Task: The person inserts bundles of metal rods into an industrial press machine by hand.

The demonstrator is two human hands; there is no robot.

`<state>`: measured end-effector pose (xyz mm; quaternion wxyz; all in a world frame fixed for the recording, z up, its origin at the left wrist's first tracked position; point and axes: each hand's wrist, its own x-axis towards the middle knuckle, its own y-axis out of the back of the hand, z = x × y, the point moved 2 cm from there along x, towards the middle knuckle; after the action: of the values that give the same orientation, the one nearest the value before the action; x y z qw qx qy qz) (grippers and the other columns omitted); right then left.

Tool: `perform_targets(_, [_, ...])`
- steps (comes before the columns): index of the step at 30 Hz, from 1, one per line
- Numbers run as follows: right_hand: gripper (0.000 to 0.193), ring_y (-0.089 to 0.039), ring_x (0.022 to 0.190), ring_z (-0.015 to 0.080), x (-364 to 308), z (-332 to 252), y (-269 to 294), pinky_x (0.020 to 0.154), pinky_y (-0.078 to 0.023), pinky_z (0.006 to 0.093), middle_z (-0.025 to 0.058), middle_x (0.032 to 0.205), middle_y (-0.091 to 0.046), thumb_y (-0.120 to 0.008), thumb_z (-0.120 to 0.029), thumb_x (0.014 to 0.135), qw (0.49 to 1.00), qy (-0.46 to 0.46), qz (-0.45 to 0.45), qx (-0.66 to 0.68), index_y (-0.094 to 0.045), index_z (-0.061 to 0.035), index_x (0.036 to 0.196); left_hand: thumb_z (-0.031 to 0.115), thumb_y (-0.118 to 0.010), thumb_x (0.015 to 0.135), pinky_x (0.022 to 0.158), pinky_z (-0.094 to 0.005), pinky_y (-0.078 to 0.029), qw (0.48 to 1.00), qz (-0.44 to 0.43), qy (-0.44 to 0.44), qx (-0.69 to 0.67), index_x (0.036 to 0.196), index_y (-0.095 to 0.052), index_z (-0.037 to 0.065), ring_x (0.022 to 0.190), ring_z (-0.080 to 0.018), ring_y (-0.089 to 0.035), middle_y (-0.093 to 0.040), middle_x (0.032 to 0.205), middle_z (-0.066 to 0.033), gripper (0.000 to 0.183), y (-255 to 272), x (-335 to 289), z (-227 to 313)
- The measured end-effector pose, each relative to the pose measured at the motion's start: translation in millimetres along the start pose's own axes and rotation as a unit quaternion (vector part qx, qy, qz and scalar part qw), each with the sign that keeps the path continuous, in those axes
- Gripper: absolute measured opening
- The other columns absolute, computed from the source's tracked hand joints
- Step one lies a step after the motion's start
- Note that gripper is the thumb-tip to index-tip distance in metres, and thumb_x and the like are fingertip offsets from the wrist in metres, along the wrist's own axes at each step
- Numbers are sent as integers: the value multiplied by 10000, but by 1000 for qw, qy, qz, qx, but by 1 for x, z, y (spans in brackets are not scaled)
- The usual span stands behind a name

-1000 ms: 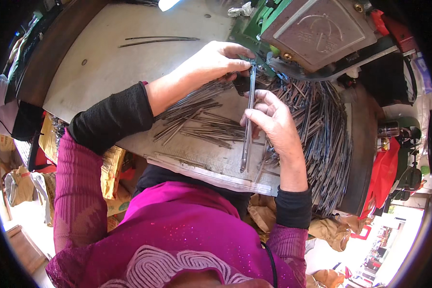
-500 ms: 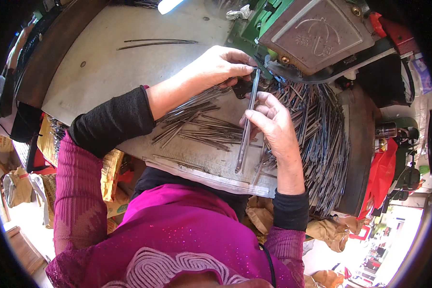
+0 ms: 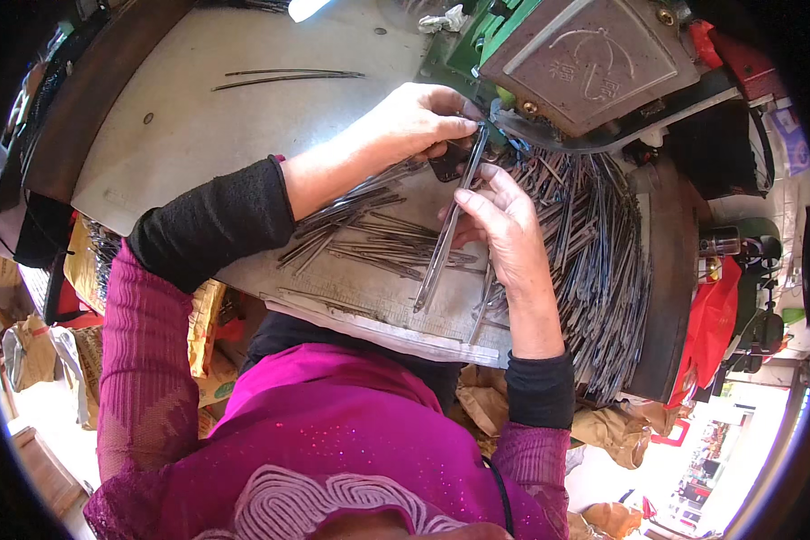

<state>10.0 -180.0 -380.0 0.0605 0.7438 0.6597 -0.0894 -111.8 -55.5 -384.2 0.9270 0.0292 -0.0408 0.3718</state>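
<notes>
A long, thin metal umbrella rib [image 3: 443, 247], folded into close-lying strips, slants from the machine's edge down toward my body. My left hand [image 3: 432, 121] pinches its upper end between thumb and fingers, right beside the green machine. Around the middle of the same rib, the thumb and fingers of my right hand [image 3: 504, 220] are closed. Its lower end sticks out free above the table. Beneath my left wrist lies a loose pile of similar ribs [image 3: 378, 238]. A much larger heap of ribs [image 3: 594, 261] spreads to the right of my right hand.
The green machine [image 3: 463, 54] with a brown metal cover [image 3: 594, 63] stands at the far right. Two separate ribs [image 3: 288, 76] lie on the pale metal tabletop [image 3: 198, 135]. Wooden edging [image 3: 670, 279] bounds the heap. A red bag [image 3: 711, 310] hangs outside it.
The rib's lower end has swung to the left, toward the small pile. Both hands keep their hold, and my right hand has shifted slightly left.
</notes>
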Motion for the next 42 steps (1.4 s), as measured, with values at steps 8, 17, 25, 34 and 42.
perform_targets(8, [289,-621,590,151,4,5,4,514,-508,245,96,744,-628,-607,-191,838,998,-12,-14,61,-524,-15,1053,331,-597,856,478,-201,-352,995,-8,89,47,781,-600,32,509,-54,-447,-511,593,3,308,4,-7,7])
perform_targets(17, [222,-572,578,93,4,0,1,485,-435,201,17,679,-589,-593,-207,859,996,18,40,78,-558,-60,1020,267,-585,869,491,-211,-436,996,-57,59,-19,878,-614,-2,532,-97,-540,-598,699,-44,270,5,-7,14])
perform_targets(25, [251,-580,636,98,8,-3,4,549,-469,222,23,830,-610,-615,-212,849,997,18,11,80,-570,-48,1033,254,-580,875,533,-233,-503,992,-82,81,-48,961,-614,-33,602,-135,-621,-626,760,-82,301,2,-7,11])
perform_targets(34, [232,-593,655,106,17,-2,6,553,-465,222,23,877,-631,-626,-206,836,998,35,14,57,-585,-51,1004,260,-578,882,503,-228,-496,995,-67,71,-23,873,-619,-38,541,-128,-601,-607,681,-71,301,2,-1,7])
perform_targets(42, [204,-593,658,105,15,-5,4,568,-471,230,23,862,-634,-621,-201,841,995,4,27,91,-593,-67,992,268,-565,888,481,-228,-465,996,-51,70,7,803,-614,-23,501,-116,-566,-590,632,-58,307,3,-5,14])
